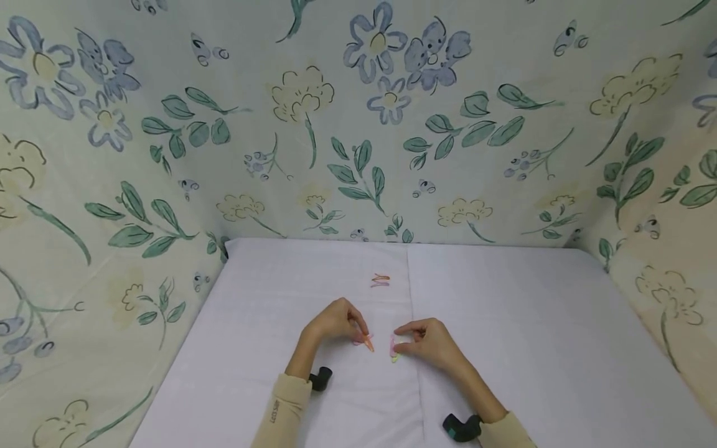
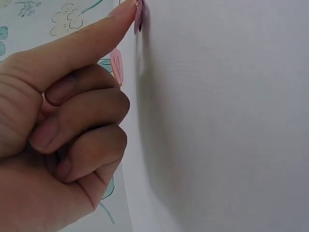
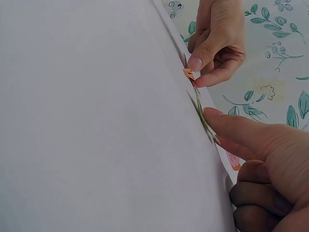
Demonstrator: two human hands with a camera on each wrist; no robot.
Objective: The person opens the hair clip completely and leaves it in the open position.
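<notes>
My left hand pinches an orange hair clip between thumb and index finger, low over the white cloth. A pink clip lies under those fingertips, partly hidden by them. The left hand's other fingers curl into the palm in the left wrist view. To the right, my right hand holds a pink hair clip between thumb and index fingertip. A yellow-green clip shows at its near end, crossing it. In the right wrist view the green clip stands at the right fingertips.
Farther back on the white-covered table lie an orange clip and a pinkish clip, side by side. A seam runs down the cloth right of the clips. Flower-printed curtains enclose the back and sides. Black wrist cameras sit on both wrists.
</notes>
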